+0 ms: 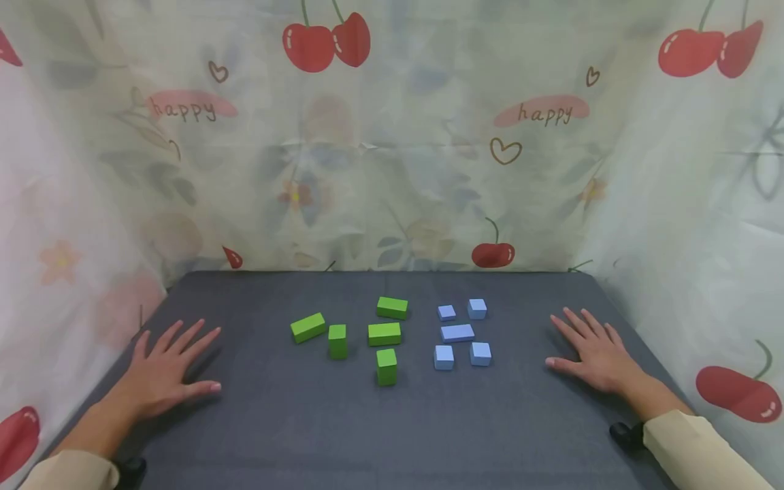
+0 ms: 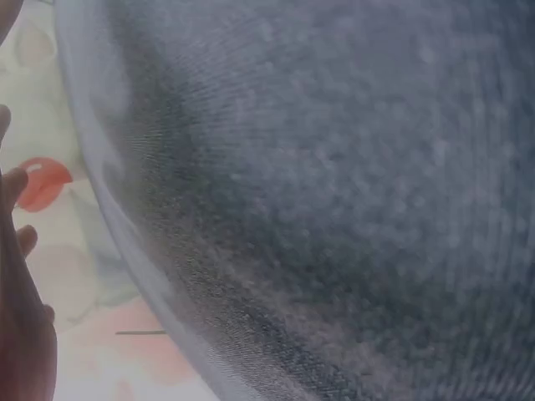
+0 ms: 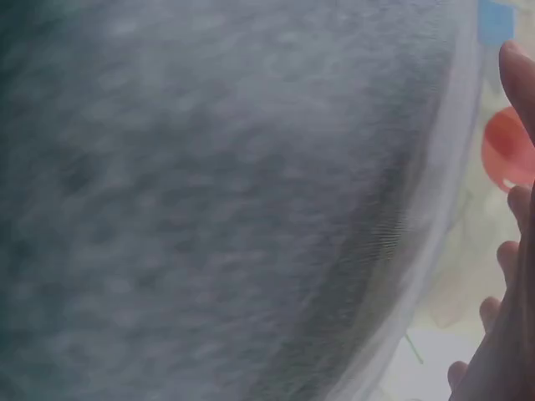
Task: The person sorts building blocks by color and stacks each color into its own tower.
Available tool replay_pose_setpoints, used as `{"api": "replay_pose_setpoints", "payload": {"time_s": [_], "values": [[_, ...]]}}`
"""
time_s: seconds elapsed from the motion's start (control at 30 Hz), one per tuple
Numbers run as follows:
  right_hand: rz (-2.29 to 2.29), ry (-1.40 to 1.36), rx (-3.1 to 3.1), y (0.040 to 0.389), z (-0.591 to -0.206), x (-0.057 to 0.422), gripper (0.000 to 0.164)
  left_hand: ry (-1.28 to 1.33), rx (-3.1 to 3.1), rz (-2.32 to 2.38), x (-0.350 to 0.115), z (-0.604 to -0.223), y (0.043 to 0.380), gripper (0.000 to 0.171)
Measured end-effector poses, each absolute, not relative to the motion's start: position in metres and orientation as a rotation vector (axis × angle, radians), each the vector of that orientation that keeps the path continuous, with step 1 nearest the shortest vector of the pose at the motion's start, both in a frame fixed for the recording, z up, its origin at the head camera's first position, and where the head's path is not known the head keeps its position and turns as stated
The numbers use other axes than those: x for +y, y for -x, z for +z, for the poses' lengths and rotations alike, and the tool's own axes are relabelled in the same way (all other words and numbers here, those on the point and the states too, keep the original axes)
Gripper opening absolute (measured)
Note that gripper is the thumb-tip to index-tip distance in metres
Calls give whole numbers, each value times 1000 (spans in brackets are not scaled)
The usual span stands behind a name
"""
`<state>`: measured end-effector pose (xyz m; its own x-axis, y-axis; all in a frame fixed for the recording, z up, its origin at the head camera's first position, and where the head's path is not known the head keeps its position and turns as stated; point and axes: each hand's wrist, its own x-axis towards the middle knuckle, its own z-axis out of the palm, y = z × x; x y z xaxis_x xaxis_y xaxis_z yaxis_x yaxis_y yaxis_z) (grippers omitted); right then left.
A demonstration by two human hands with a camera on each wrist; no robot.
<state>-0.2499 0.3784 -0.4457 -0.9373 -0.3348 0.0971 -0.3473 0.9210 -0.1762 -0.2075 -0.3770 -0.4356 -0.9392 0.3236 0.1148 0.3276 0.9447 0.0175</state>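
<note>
In the head view my left hand (image 1: 162, 373) is at the left side of the dark table (image 1: 275, 429), fingers spread, holding nothing. My right hand (image 1: 597, 354) is likewise spread at the right side, with nothing in its grasp. Between the hands lie several green blocks, among them a tilted one (image 1: 308, 328), an upright one (image 1: 337, 341) and a front upright one (image 1: 386, 367). Right of them sit several light blue blocks: small cubes such as one (image 1: 480, 354), a flat bar (image 1: 457, 333) and a small flat piece (image 1: 446, 313). The blue group is nearer my right hand.
A pale curtain (image 1: 392, 170) printed with cherries and leaves rises behind the table's far edge and along both sides. Black bands (image 1: 627, 435) circle both wrists below beige sleeves (image 1: 704, 442). Grey cloth fills most of both wrist views.
</note>
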Motion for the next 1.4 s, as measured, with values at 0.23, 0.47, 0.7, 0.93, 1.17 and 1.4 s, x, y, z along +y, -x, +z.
{"api": "replay_pose_setpoints", "payload": {"time_s": [0.23,0.47,0.7,0.93,1.17,1.4], "values": [[386,-516,-2980,253,-437,373,90,531,-2935,-86,-372,-431,207,95],[501,-507,-2936,255,-428,358,88,579,-2857,-130,-353,-423,210,92],[621,-535,-2873,258,-420,342,84,637,-2751,-205,-331,-409,211,90],[687,-526,-2828,259,-410,322,81,671,-2685,-342,-314,-398,210,88],[727,-515,-2790,260,-405,301,78,636,-2668,-485,-298,-393,208,87],[783,-540,-2697,263,-404,280,74,621,-2664,-650,-285,-390,209,84]]}}
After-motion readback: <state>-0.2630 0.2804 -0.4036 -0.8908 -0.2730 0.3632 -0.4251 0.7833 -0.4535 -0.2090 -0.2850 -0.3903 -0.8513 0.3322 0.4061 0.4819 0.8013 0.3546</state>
